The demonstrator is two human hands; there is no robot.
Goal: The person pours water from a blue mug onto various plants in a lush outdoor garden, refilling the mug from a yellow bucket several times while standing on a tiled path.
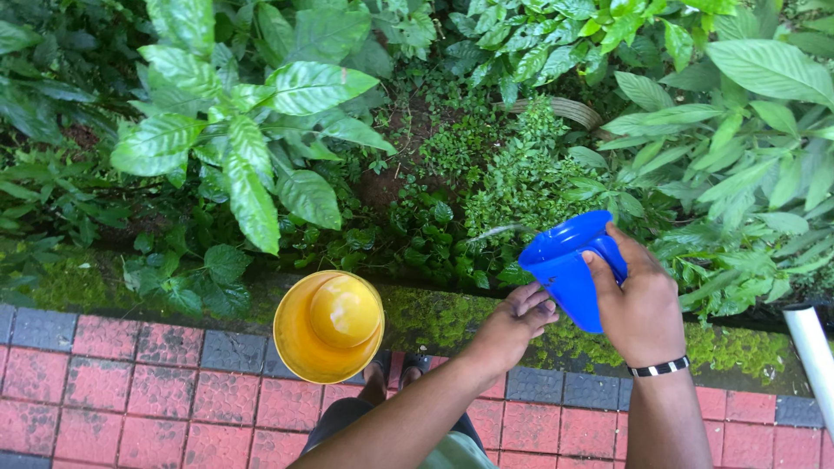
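Note:
A blue plastic mug (566, 263) is tipped toward the plants, and a thin stream of water (495, 231) runs from its rim onto the low greenery. My right hand (641, 306) grips the mug from the side and wears a black-and-white wristband (659, 367). My left hand (514, 323) is under the mug's base and touches it with the fingers bent. A yellow bucket (328, 326) with water in it stands on the paving to the left, apart from both hands.
Red and grey paving blocks (139, 382) lie underfoot, edged by a mossy kerb (434, 317). Broad-leaved plants (243, 130) and small shrubs (512, 174) fill the bed beyond. A white pipe (812, 356) stands at the right. My sandalled feet (395, 369) are beside the bucket.

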